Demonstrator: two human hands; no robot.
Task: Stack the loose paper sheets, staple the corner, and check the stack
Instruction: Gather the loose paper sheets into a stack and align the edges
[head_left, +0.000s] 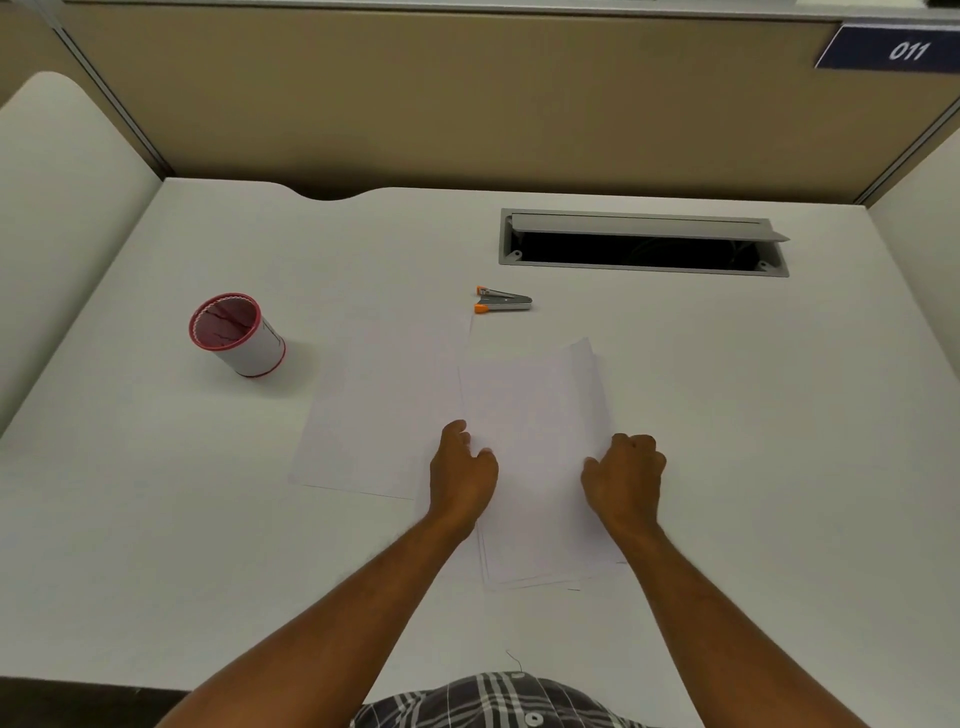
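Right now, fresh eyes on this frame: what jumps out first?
Two bare hands, the left hand and right hand, grip the side edges of a loose pile of white paper sheets mid-desk, with another white sheet lying flat to its left. Beyond the papers sits a small silver stapler with orange tips, untouched. At far left stands a red-rimmed white cylindrical cup, and an open grey cable hatch gapes at the back right.

Up at my one o'clock, a dark blue rectangular plate on the beige partition wall reads "011" in white numerals.
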